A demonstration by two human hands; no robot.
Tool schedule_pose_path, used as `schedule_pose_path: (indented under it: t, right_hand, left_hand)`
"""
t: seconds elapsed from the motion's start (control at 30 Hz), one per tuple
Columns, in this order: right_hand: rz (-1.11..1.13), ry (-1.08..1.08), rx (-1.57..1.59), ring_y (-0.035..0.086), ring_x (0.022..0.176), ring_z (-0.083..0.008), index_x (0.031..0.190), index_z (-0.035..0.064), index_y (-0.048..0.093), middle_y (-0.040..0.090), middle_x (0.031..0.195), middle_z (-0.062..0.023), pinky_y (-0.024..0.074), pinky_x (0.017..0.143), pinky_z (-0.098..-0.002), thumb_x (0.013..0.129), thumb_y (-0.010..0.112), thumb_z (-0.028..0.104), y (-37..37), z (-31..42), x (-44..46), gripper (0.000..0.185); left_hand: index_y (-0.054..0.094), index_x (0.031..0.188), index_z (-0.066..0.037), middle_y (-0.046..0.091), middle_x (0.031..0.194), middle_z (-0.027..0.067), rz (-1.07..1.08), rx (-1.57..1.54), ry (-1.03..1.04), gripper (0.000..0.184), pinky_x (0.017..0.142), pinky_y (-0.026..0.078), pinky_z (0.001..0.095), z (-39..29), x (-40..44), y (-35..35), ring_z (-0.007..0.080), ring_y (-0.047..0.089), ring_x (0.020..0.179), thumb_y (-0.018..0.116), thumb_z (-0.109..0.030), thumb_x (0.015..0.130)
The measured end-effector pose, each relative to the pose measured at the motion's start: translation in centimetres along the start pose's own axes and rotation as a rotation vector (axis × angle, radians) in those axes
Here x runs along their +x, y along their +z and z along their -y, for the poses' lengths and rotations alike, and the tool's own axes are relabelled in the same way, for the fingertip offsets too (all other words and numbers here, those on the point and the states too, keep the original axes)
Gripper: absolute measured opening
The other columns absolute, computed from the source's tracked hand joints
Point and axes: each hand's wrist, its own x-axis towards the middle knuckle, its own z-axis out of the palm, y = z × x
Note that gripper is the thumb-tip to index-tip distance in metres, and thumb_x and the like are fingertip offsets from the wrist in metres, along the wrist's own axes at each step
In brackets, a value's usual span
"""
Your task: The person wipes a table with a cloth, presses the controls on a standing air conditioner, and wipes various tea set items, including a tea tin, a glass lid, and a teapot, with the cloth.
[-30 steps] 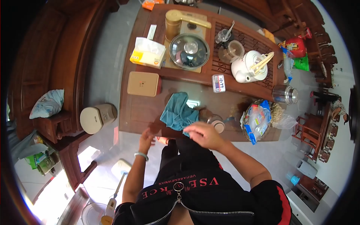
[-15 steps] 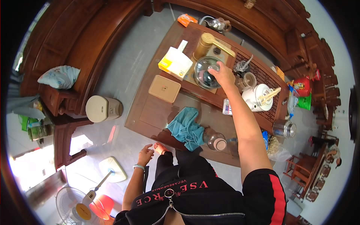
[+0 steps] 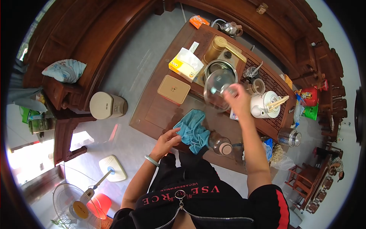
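My right hand (image 3: 239, 100) grips the knob of a glass lid (image 3: 218, 88), held up over the table at the near side of a round metal pot (image 3: 225, 65). The pot stands uncovered on its stove, partly hidden behind the lid. My left hand (image 3: 167, 142), a bracelet on its wrist, is empty with fingers apart beside a crumpled teal cloth (image 3: 193, 129). Right of the cloth is a clear jar with a pinkish cap (image 3: 225, 149).
A tissue box (image 3: 185, 65) and a brown box (image 3: 174, 89) stand left of the pot. To its right are a white teapot (image 3: 263, 105) and a steel-lidded jar (image 3: 289, 137). A fan (image 3: 78, 208) and a bin (image 3: 107, 105) stand on the floor.
My right hand has lifted the glass lid off the pot and drawn it toward me. My left hand has moved up and right, closer to the teal cloth.
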Motion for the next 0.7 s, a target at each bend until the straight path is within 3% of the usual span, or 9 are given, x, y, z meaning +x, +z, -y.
schedule_pose_path:
  t: [0.07, 0.13, 0.2, 0.3, 0.4, 0.43, 0.53, 0.63, 0.7]
  right_hand:
    - [0.132, -0.044, -0.018, 0.066, 0.066, -0.0245, 0.101, 0.0056, 0.065, 0.068, 0.080, -0.0131, 0.0526, 0.063, -0.0366, 0.076, 0.075, 0.027, 0.5, 3.8, -4.2, 0.035]
    - [0.226, -0.085, 0.046, 0.062, 0.060, -0.0139, 0.103, 0.0079, 0.065, 0.065, 0.071, -0.0071, 0.0507, 0.058, -0.0296, 0.075, 0.078, 0.020, 2.6, 4.4, -7.6, 0.033]
    - [0.246, -0.167, 0.126, 0.063, 0.062, -0.0140, 0.104, 0.0065, 0.064, 0.066, 0.073, -0.0075, 0.0510, 0.058, -0.0289, 0.075, 0.078, 0.017, 5.5, 3.7, -10.4, 0.034]
    - [0.321, -0.142, 0.249, 0.068, 0.068, -0.0263, 0.110, 0.0052, 0.060, 0.069, 0.086, -0.0139, 0.0534, 0.063, -0.0356, 0.079, 0.076, 0.021, 8.4, 3.7, -13.5, 0.039]
    - [0.531, 0.039, 0.520, 0.067, 0.066, -0.0239, 0.116, 0.0053, 0.060, 0.069, 0.086, -0.0124, 0.0534, 0.062, -0.0343, 0.081, 0.074, 0.019, 10.4, 2.0, -15.1, 0.041]
    - [0.568, 0.184, 0.656, 0.066, 0.065, -0.0202, 0.126, 0.0068, 0.056, 0.068, 0.085, -0.0121, 0.0529, 0.062, -0.0312, 0.083, 0.074, 0.020, 11.0, 1.3, -15.7, 0.048]
    - [0.486, 0.128, 0.244, 0.066, 0.091, -0.0256, 0.134, 0.0141, 0.050, 0.064, 0.111, -0.0164, 0.0539, 0.073, -0.0392, 0.081, 0.077, 0.025, 15.7, -7.1, -17.0, 0.060]
    - [0.358, -0.112, -0.484, 0.051, 0.120, -0.0354, 0.136, 0.0228, 0.048, 0.044, 0.140, -0.0182, 0.0489, 0.087, -0.0532, 0.076, 0.080, 0.028, 17.2, -7.6, -17.2, 0.068]
    - [0.503, -0.031, -0.542, 0.040, 0.127, -0.0414, 0.133, 0.0256, 0.050, 0.033, 0.147, -0.0171, 0.0438, 0.091, -0.0610, 0.072, 0.082, 0.027, 18.7, -7.8, -16.6, 0.069]
  left_hand:
    - [0.036, 0.146, -0.004, 0.059, 0.125, 0.0159, 0.077, -0.213, 0.021, 0.062, 0.091, 0.051, 0.0358, -1.7, 0.8, 1.8, 0.0247, 0.058, 0.116, 0.061, -0.026, 0.094]
    - [0.028, 0.150, -0.004, 0.055, 0.131, 0.0181, 0.117, -0.446, 0.035, 0.068, 0.095, 0.050, 0.0393, -2.1, 1.3, 2.7, 0.0283, 0.054, 0.123, 0.061, -0.025, 0.094]
    - [0.024, 0.151, -0.005, 0.054, 0.133, 0.0191, 0.125, -0.548, 0.020, 0.069, 0.094, 0.051, 0.0410, -1.6, 1.2, 2.8, 0.0309, 0.056, 0.121, 0.059, -0.022, 0.094]
    - [0.025, 0.151, -0.004, 0.054, 0.134, 0.0175, 0.098, -0.590, -0.045, 0.069, 0.091, 0.053, 0.0409, -0.5, -0.1, 1.6, 0.0299, 0.061, 0.113, 0.060, -0.019, 0.094]
    - [0.027, 0.150, -0.003, 0.053, 0.135, 0.0174, -0.012, -0.629, -0.061, 0.066, 0.087, 0.057, 0.0409, 0.9, -2.4, 0.2, 0.0304, 0.066, 0.106, 0.058, -0.014, 0.093]
    - [0.027, 0.150, -0.003, 0.054, 0.135, 0.0176, -0.049, -0.634, -0.062, 0.065, 0.088, 0.057, 0.0412, 1.4, -3.0, -0.6, 0.0305, 0.065, 0.107, 0.058, -0.013, 0.093]
    - [0.026, 0.150, -0.001, 0.052, 0.135, 0.0196, -0.134, -0.637, -0.018, 0.065, 0.088, 0.057, 0.0426, 2.4, -4.5, -2.4, 0.0345, 0.064, 0.110, 0.056, -0.012, 0.093]
    - [0.024, 0.150, 0.000, 0.046, 0.142, 0.0225, -0.200, -0.601, -0.011, 0.068, 0.087, 0.058, 0.0439, 2.3, -6.3, -3.6, 0.0397, 0.062, 0.112, 0.056, -0.013, 0.091]
    - [0.024, 0.150, 0.000, 0.046, 0.141, 0.0226, -0.179, -0.612, 0.001, 0.069, 0.087, 0.058, 0.0437, 1.6, -7.2, -3.9, 0.0394, 0.062, 0.112, 0.056, -0.014, 0.091]
